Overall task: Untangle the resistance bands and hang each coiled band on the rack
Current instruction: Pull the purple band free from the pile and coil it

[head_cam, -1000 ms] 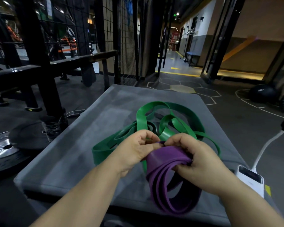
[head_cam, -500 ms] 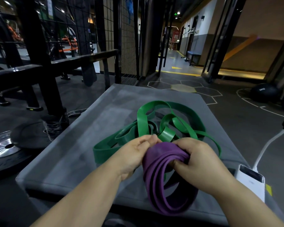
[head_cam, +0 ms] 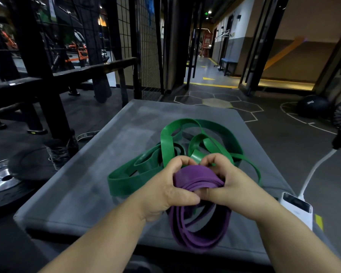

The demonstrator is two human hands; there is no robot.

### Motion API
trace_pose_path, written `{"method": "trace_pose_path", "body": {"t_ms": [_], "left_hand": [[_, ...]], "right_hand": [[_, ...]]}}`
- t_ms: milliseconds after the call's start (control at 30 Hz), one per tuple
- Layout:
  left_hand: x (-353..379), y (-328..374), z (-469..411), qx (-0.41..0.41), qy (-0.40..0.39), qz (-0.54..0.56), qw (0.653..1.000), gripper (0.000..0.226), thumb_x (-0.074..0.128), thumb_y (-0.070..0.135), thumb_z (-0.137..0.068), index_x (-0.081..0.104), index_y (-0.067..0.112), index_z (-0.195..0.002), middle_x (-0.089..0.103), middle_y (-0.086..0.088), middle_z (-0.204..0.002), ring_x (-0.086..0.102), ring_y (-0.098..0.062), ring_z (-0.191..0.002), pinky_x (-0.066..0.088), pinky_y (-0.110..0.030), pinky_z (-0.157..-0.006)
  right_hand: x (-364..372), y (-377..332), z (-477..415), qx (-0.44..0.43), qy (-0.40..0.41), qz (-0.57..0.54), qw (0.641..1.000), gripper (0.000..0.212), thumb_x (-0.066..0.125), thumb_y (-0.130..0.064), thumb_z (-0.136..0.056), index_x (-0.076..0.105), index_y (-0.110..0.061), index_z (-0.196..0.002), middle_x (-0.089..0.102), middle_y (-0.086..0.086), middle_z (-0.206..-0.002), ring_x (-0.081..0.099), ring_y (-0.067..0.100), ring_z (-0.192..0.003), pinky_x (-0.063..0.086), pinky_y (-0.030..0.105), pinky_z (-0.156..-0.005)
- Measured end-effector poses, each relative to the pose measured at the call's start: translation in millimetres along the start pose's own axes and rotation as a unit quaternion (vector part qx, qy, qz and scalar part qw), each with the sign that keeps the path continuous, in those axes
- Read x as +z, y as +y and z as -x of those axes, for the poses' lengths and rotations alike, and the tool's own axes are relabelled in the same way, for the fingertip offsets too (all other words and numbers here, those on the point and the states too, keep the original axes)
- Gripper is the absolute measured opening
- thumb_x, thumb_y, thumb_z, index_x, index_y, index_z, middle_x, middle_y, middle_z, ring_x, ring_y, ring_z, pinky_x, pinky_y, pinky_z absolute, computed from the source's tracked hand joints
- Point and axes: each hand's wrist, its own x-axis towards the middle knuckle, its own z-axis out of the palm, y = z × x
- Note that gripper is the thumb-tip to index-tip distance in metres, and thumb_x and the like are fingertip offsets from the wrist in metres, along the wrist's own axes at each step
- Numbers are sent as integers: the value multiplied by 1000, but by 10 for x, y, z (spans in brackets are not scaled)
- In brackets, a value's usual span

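- Gym floor (head_cam: pixel 274 154), dark and marked with white lines and hexagons, fills my view; a lit corridor runs off at far centre.
- At far left I see a black steel rack (head_cam: pixel 37 62), with a wire mesh panel (head_cam: pixel 146 46) to its right.
- Directly below the camera is a grey padded counter (head_cam: pixel 77 194), reaching from the near edge of my view out toward the hexagons.
- On the floor at near left, beside the counter, lies a black weight plate (head_cam: pixel 0 182) with a shiny hub.
- On the counter's middle, the green band (head_cam: pixel 126 182) sprawls in loose tangled loops, just beyond the hands and spreading left and right of them.
- Nearer to me, the purple band (head_cam: pixel 201 237) is gathered into a coil of several turns. Its top is bunched in the hands and its lower loops hang down over the near part of the counter. A sliver of green shows through the loops, but I cannot tell whether the two bands are linked.
- On the coil's left side, the left hand (head_cam: pixel 165 192) is curled round its top, thumb on the near side.
- Opposite it, the right hand (head_cam: pixel 234 190) is clamped on the same bunch, its thumb meeting the left thumb.
- A dark medicine ball (head_cam: pixel 311 106) rests on the floor at far right.
- At the counter's near right corner sits a white power bank (head_cam: pixel 295 207), its white cable (head_cam: pixel 313 170) trailing off to the right.
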Motion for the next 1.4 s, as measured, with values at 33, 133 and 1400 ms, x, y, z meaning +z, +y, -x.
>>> {"method": "trace_pose_path", "body": {"t_ms": [33,133,1400], "left_hand": [[0,-2,-5,0,-4,26,1000,66,76,10,-52,51,17,-112,65,-4,-90,61,-18,-77,52,-28,-68],[-19,-2,5,-1,-22,89,996,63,75,7,-54,49,12,-111,65,-7,-87,62,-19,-75,53,-30,-68],[-83,15,5,-47,-32,-53,997,59,74,-1,-68,61,17,-122,69,-10,-114,66,-23,-104,52,-34,-92]], "right_hand": [[-15,9,-7,8,-20,-39,999,46,87,-17,-68,60,-26,-105,72,1,-90,67,12,-76,53,25,-71],[-29,17,-30,15,-56,-90,994,43,84,-24,-57,71,-30,-97,73,6,-93,70,22,-83,57,36,-79],[154,50,-124,21,16,-429,903,48,79,-4,-52,48,-10,-89,64,14,-77,64,27,-65,56,35,-60]]}}
